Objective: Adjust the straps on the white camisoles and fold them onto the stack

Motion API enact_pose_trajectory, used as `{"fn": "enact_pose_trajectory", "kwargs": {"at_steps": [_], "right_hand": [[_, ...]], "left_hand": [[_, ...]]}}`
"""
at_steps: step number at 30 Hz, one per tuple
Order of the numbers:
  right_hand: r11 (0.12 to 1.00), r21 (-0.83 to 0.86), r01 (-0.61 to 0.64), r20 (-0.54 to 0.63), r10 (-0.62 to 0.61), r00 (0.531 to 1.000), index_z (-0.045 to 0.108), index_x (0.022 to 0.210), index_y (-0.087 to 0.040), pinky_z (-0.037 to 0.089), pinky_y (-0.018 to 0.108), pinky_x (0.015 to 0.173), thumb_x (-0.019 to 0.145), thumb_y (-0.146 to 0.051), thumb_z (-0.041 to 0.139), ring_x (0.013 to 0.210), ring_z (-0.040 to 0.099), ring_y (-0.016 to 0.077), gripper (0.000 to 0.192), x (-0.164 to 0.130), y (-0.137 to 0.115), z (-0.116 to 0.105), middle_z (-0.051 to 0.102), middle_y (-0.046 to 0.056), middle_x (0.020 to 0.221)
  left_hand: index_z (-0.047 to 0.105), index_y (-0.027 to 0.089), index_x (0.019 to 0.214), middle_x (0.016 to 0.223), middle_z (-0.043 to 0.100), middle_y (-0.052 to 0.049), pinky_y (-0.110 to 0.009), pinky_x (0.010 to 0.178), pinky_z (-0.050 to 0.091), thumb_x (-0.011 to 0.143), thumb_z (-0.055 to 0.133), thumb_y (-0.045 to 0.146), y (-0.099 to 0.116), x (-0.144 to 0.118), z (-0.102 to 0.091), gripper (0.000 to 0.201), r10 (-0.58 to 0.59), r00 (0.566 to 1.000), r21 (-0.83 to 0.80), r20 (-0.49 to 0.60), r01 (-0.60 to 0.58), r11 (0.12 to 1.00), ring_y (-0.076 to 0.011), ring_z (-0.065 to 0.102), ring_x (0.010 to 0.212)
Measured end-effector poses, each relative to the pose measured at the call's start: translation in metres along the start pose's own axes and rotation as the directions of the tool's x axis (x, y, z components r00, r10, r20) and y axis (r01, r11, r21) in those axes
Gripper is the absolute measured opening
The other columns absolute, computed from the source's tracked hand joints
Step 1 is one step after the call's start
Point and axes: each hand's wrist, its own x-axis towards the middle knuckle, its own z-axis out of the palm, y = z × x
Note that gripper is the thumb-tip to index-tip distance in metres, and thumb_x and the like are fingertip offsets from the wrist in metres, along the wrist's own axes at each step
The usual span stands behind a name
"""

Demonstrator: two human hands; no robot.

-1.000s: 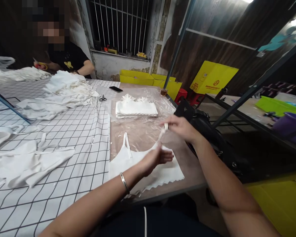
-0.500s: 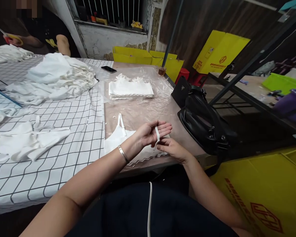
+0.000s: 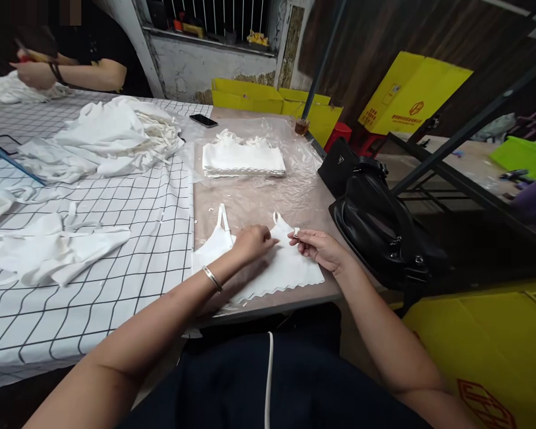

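At the table's near edge, a white camisole (image 3: 290, 271) lies spread and unfolded, with a strap (image 3: 224, 217) extending from its far left side. Above it, the right hand (image 3: 318, 245) pinches a small white piece (image 3: 296, 232) between thumb and fingertips; whether this is attached is unclear. The left hand (image 3: 252, 243) is loosely curled over the camisole, and I cannot tell whether it grips anything. Left of these, a crumpled white garment (image 3: 56, 250) lies on checked cloth (image 3: 154, 250), apparently unhandled. Farther off, a neat folded stack (image 3: 245, 161) seems finished, while the large loose heap (image 3: 111, 137) at far left suggests plenty remains unfolded.
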Motion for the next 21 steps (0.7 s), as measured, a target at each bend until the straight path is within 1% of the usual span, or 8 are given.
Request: {"fn": "enact_pose_trajectory", "kwargs": {"at_steps": [2, 4, 7, 10, 12, 15, 18, 21], "right_hand": [[1.000, 0.009, 0.015, -0.049, -0.014, 0.999, 0.073, 0.081, -0.014, 0.035, 0.018, 0.046, 0.063, -0.033, 0.080, 0.056, 0.049, 0.0060, 0.027, 0.008, -0.002, -0.002, 0.067, 0.004, 0.076], [0.999, 0.029, 0.029, -0.092, -0.027, 0.995, 0.071, 0.079, -0.015, 0.034, 0.018, 0.045, 0.059, -0.031, 0.083, 0.054, 0.048, 0.0053, 0.028, 0.015, -0.002, -0.003, 0.066, 0.002, 0.071], [0.998, 0.056, 0.043, -0.156, -0.033, 0.987, 0.066, 0.073, -0.016, 0.033, 0.018, 0.044, 0.053, -0.029, 0.086, 0.051, 0.047, 0.0050, 0.032, 0.020, -0.001, -0.002, 0.063, -0.001, 0.065], [0.998, 0.046, 0.034, -0.192, -0.025, 0.981, 0.064, 0.072, -0.016, 0.037, 0.019, 0.046, 0.051, -0.028, 0.086, 0.053, 0.052, 0.0070, 0.033, 0.020, -0.001, 0.000, 0.066, 0.001, 0.066], [0.998, 0.048, 0.047, -0.187, -0.038, 0.982, 0.064, 0.073, -0.016, 0.038, 0.018, 0.047, 0.051, -0.028, 0.087, 0.054, 0.053, 0.0069, 0.034, 0.019, -0.001, 0.000, 0.066, 0.000, 0.067], [0.993, 0.091, 0.073, -0.183, -0.055, 0.981, 0.064, 0.070, -0.015, 0.032, 0.016, 0.043, 0.048, -0.027, 0.088, 0.048, 0.046, 0.0038, 0.035, 0.018, 0.000, 0.001, 0.058, -0.005, 0.057], [0.992, 0.125, 0.032, -0.193, -0.007, 0.981, 0.062, 0.069, -0.016, 0.030, 0.016, 0.041, 0.049, -0.025, 0.086, 0.046, 0.046, 0.0042, 0.033, 0.018, 0.000, 0.001, 0.058, -0.004, 0.055], [0.992, 0.126, 0.002, -0.207, 0.024, 0.978, 0.061, 0.070, -0.016, 0.031, 0.016, 0.041, 0.052, -0.023, 0.084, 0.050, 0.052, 0.0070, 0.029, 0.018, -0.003, 0.001, 0.064, 0.000, 0.061]], "left_hand": [[0.065, 0.016, 0.082, 0.093, 0.067, -0.011, -0.043, 0.087, 0.038, 0.083, 0.062, 0.042, 0.001, -0.009, 0.008, 0.026, 0.066, 0.998, 0.159, 0.004, -0.065, 0.985, -0.0297, 0.058, 0.096], [0.065, 0.015, 0.089, 0.097, 0.066, -0.012, -0.046, 0.089, 0.036, 0.081, 0.065, 0.043, 0.005, -0.013, 0.014, 0.029, 0.075, 0.997, 0.230, 0.011, -0.075, 0.970, -0.0321, 0.056, 0.100], [0.065, 0.016, 0.091, 0.099, 0.065, -0.012, -0.048, 0.091, 0.034, 0.079, 0.067, 0.040, 0.009, -0.013, 0.016, 0.027, 0.037, 0.998, 0.231, 0.044, -0.046, 0.972, -0.0324, 0.054, 0.104], [0.065, 0.018, 0.091, 0.105, 0.063, -0.010, -0.046, 0.091, 0.035, 0.080, 0.066, 0.036, 0.010, -0.011, 0.016, 0.021, 0.010, 0.998, 0.214, 0.058, -0.022, 0.977, -0.0312, 0.054, 0.107], [0.062, 0.019, 0.102, 0.110, 0.062, -0.010, -0.044, 0.091, 0.036, 0.081, 0.064, 0.037, 0.012, -0.011, 0.016, 0.027, -0.003, 0.999, 0.216, 0.047, -0.007, 0.976, -0.0293, 0.055, 0.106], [0.058, 0.018, 0.112, 0.111, 0.064, -0.012, -0.042, 0.090, 0.038, 0.084, 0.060, 0.045, 0.015, -0.010, 0.015, 0.039, -0.026, 0.998, 0.271, 0.056, 0.009, 0.963, -0.0285, 0.059, 0.102], [0.062, 0.017, 0.103, 0.103, 0.067, -0.011, -0.044, 0.093, 0.037, 0.084, 0.060, 0.046, 0.018, -0.008, 0.013, 0.035, -0.049, 0.994, 0.322, 0.095, 0.016, 0.947, -0.0300, 0.060, 0.102], [0.065, 0.018, 0.092, 0.107, 0.066, -0.011, -0.046, 0.095, 0.036, 0.082, 0.062, 0.038, 0.019, -0.005, 0.012, 0.022, -0.063, 0.991, 0.317, 0.117, 0.023, 0.948, -0.0309, 0.058, 0.107]]}}
